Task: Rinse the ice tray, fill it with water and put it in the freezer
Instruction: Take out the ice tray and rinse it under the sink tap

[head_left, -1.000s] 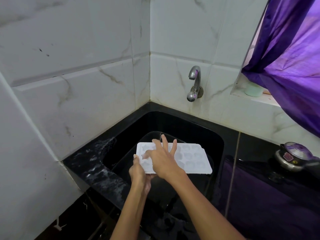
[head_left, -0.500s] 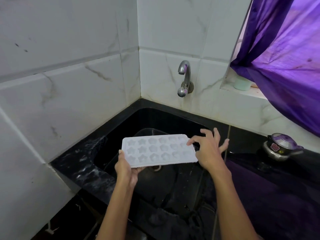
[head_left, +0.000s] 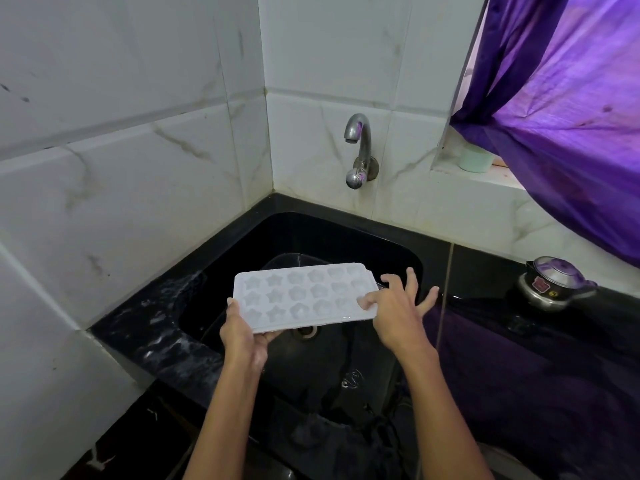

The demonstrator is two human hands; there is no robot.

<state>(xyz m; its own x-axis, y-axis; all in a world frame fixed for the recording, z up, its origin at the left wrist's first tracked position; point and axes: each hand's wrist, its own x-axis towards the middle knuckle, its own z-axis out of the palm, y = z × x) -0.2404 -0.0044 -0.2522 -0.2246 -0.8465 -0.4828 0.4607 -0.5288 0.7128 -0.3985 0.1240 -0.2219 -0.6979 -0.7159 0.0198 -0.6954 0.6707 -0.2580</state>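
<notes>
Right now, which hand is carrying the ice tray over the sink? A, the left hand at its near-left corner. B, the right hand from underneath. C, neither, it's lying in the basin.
A: the left hand grips the ice tray by its corner above the sink; the right hand only touches its right end.

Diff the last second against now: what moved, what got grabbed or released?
The right hand slid off the middle of the ice tray to its right end, where its fingers now rest on the corner. The left hand kept gripping the tray's left end. The tap stayed off, the tray above the sink.
</notes>
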